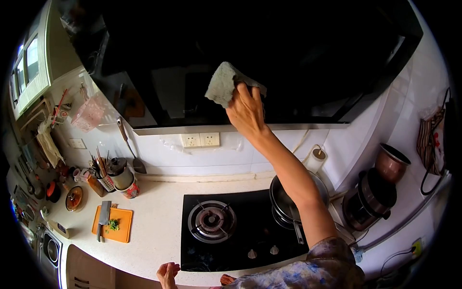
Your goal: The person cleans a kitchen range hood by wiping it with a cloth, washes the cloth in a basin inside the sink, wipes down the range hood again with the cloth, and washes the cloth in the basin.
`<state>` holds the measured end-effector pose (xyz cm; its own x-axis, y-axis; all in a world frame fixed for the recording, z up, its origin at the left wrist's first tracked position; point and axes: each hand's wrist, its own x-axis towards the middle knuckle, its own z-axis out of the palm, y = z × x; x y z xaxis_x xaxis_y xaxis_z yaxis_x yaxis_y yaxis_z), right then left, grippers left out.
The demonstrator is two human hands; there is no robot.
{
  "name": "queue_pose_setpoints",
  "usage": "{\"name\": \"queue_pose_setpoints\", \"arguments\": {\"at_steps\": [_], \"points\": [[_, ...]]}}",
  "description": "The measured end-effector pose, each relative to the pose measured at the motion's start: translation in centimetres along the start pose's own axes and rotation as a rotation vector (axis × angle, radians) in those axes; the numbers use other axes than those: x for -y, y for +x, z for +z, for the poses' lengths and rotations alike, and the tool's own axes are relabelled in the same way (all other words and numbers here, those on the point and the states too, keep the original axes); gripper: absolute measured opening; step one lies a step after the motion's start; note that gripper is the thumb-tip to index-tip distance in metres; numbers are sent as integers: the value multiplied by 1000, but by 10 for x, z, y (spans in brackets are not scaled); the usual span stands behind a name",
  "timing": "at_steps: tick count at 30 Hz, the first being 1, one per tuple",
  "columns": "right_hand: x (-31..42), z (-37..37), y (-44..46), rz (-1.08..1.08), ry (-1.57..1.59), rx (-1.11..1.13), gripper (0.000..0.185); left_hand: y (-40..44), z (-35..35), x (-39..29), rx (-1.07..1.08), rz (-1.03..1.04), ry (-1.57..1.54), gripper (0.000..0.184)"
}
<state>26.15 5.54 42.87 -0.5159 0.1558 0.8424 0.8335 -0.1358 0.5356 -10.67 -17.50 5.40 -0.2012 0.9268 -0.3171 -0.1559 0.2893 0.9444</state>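
Note:
My right hand (248,108) is closed on a grey cloth (222,84) and presses it to the glossy black front of the range hood (298,72). Part of the cloth is bunched under my fingers, and one corner spreads out to the left. My right arm reaches up across the black gas stove (226,260) and partly covers a pan (284,197) on its right burner. Low in the view, my left hand (167,273) is beside the counter's front edge, left of the stove. Its fingers are curled in, and no object shows in them.
An orange cutting board (124,224) with a cleaver (104,216) and chopped greens (113,224) lies on the left counter. Behind it stand utensil holders (107,183). A spatula (138,164) hangs on the wall. A dark cooker (368,202) stands at right.

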Motion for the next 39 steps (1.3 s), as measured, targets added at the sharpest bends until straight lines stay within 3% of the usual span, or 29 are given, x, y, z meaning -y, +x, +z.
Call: {"name": "queue_pose_setpoints", "arguments": {"at_steps": [4,10,12,13,17,20,22,24,26,27,29,30,32,33,34,36,37,38,39], "points": [[10,11,-32,19,27,-68,8,-17,11,-26,37,46,4,41],[9,0,-6,18,33,102,16,-3,-8,1,6,31,-4,40],[13,5,-8,59,106,-96,18,-13,1,-17,10,36,-13,40],[17,4,-19,64,85,-81,21,-16,3,-22,12,42,-26,40],[15,0,-16,8,-17,-41,6,-10,-7,-3,-12,33,-18,42],[14,-3,1,29,10,-37,6,-11,-7,-6,-5,44,-13,43],[19,1,-13,86,69,-108,9,-16,-2,-16,17,66,-21,43],[17,5,-36,22,11,62,29,-16,-9,-7,7,52,-31,42],[7,9,-43,79,-13,58,31,-16,-17,2,-3,41,-40,41],[-7,3,-33,310,275,29,28,-16,-22,6,-34,13,-31,40],[-45,-8,-4,488,327,-185,26,-17,-29,13,-104,-20,-65,34],[-58,-9,4,437,88,-358,27,-19,-34,15,-109,-19,-66,34],[-68,11,-1,744,286,-287,24,-20,-38,20,-169,-1,-112,33],[-54,5,16,690,383,-399,28,-20,-39,20,-177,2,-119,32],[-36,10,31,584,275,-510,26,-19,-38,20,-178,3,-120,32],[7,25,39,338,449,-218,19,-22,-29,9,-188,4,-121,32],[32,32,44,315,823,-226,14,-17,-26,12,-146,12,-148,34],[56,50,43,301,1001,-143,14,-17,-21,7,-142,8,-144,34],[71,77,31,-106,588,-320,15,-17,-12,-3,-116,14,-131,35]]}}
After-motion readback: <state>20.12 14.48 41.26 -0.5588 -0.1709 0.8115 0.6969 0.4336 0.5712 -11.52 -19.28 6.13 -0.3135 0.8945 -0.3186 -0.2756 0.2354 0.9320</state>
